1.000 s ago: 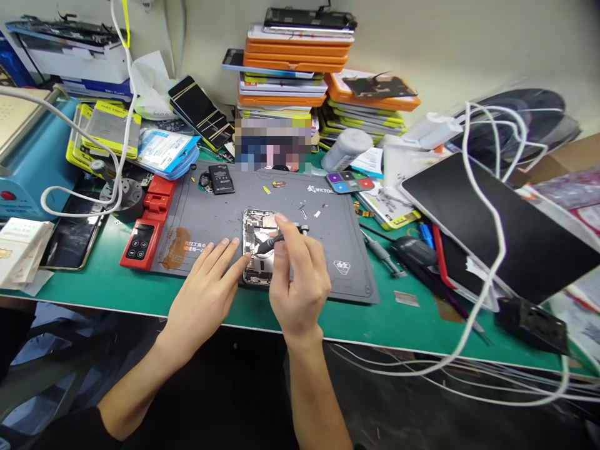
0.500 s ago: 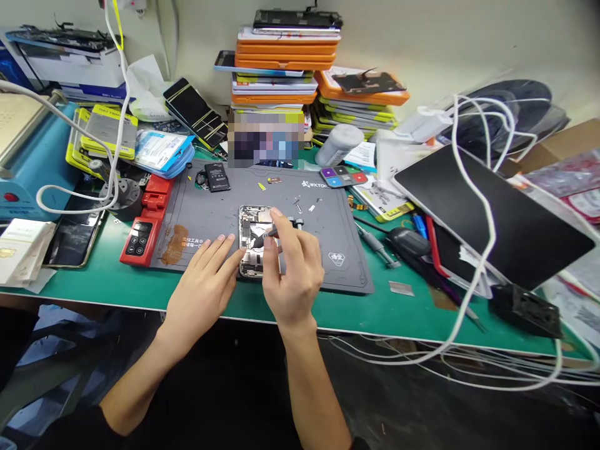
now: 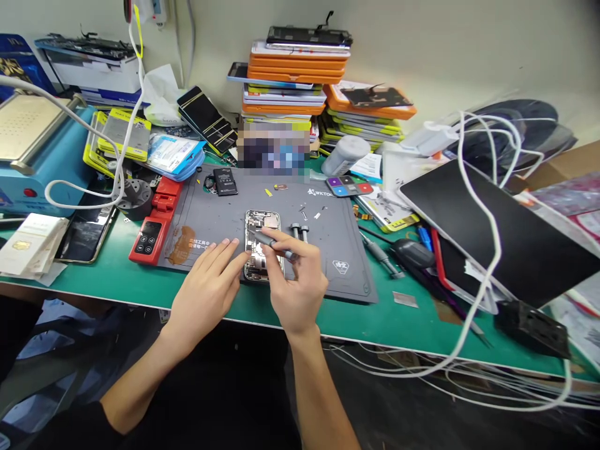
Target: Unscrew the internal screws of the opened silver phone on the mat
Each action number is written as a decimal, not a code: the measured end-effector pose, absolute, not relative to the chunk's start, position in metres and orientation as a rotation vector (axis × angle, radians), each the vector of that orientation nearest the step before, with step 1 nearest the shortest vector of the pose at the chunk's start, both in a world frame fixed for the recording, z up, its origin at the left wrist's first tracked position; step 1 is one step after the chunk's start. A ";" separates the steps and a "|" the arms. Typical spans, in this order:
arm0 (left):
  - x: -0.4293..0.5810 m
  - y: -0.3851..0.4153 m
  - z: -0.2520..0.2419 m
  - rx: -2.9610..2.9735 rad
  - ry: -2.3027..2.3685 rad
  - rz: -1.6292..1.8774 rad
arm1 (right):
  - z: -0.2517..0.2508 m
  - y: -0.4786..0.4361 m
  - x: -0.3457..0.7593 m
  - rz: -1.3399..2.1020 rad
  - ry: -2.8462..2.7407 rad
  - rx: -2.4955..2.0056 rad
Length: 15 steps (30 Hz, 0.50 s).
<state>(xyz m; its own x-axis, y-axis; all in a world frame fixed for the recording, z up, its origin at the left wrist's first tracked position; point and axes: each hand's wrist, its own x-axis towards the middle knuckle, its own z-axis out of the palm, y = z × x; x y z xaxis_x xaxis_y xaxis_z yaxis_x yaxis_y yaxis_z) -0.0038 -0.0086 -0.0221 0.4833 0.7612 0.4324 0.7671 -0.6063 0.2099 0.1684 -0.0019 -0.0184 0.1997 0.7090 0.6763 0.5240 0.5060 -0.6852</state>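
green bench (image 3: 347, 325) set against a pale wall (image 3: 450, 50), with a stack of orange and white boxes (image 3: 296, 64) at the rear. a grey mat (image 3: 210, 215) lies on the bench and bears a brown stain (image 3: 182, 247) near its left end.

item under work: a phone with its inside exposed (image 3: 257, 265), lying on the mat between the two hands, near the front edge.

left hand (image 3: 201, 290): grasping nothing; laid palm down, fingers extended, a fingertip at the phone's left edge.

right hand (image 3: 300, 290): grasping a grey tool (image 3: 265, 239) between thumb and fingers, the tool slanted over the phone's interior. whether its tip touches the parts cannot be told.

also on the mat: two grey upright handles (image 3: 300, 231) just beyond the right hand, a black battery (image 3: 225, 182) towards the back, a small yellow piece (image 3: 268, 192) to the right of it.

around the mat: a red device with buttons (image 3: 149, 240) at the left end; a colour-blocked tile (image 3: 347, 186) at the rear right corner; a thin metal strip (image 3: 405, 300) on the bench to the right, well apart from both hands
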 end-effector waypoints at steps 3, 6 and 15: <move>-0.005 -0.008 -0.023 -2.682 -1.340 -0.747 | -0.009 0.001 0.169 0.228 -1.634 -1.183; -0.006 -0.007 -0.024 -2.687 -1.330 -0.740 | -0.001 0.008 0.164 0.347 -1.718 -1.189; -0.006 -0.007 -0.024 -2.672 -1.323 -0.767 | -0.005 0.021 0.149 0.564 -1.693 -1.250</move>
<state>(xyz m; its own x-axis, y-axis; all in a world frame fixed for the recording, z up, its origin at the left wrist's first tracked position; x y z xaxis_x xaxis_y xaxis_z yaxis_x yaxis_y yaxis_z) -0.0058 -0.0070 -0.0239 0.5070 0.7296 0.4589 0.7607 -0.6291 0.1598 0.1489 0.0209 -0.0049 -0.0537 0.9130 0.4045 0.4881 0.3774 -0.7870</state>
